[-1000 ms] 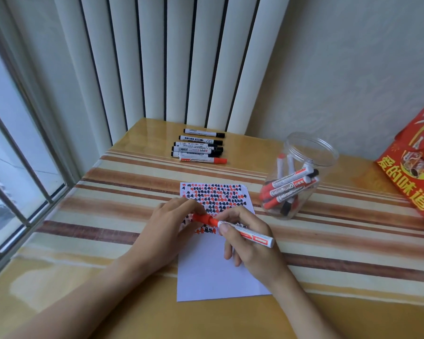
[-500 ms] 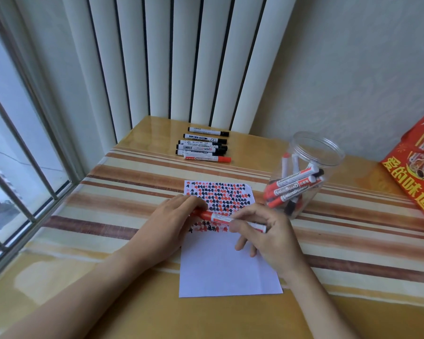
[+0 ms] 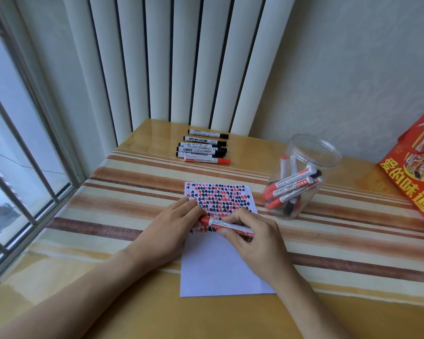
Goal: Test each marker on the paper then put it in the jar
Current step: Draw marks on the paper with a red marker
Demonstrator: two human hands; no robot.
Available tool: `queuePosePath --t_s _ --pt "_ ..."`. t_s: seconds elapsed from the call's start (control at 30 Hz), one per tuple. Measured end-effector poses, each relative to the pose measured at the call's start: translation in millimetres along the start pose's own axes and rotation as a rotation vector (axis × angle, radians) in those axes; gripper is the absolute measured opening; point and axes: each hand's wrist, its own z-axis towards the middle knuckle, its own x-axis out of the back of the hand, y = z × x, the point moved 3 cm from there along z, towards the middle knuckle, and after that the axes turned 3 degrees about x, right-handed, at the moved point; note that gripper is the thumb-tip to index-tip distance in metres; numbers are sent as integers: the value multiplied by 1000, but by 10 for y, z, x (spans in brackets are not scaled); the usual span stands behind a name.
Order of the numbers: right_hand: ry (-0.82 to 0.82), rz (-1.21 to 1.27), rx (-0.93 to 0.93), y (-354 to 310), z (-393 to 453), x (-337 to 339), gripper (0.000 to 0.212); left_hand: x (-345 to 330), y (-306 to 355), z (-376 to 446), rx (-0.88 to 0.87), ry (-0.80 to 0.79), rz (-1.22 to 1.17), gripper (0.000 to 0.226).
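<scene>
right hand pinches red marker over paper | left hand grips its cap end | jar far right

"WHITEBOARD" reads on the red markers inside the jar. The red bag at the right shows mirrored yellow Chinese characters.
</scene>
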Motion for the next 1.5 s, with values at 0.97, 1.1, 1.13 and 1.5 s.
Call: queuePosePath --t_s 0.97,1.1,1.13,1.5 --pt "888 -55 121 -320 574 1367 22 21 -465 -49 358 -209 127 71" --pt "825 -377 93 -148 782 1527 15 -22 -499 -42 377 -258 106 78" --pt "775 -417 66 -71 822 1512 12 -32 -504 -40 385 -263 95 80" --pt "468 -637 -128 190 886 1386 30 -73 -510 -48 375 -283 178 81"
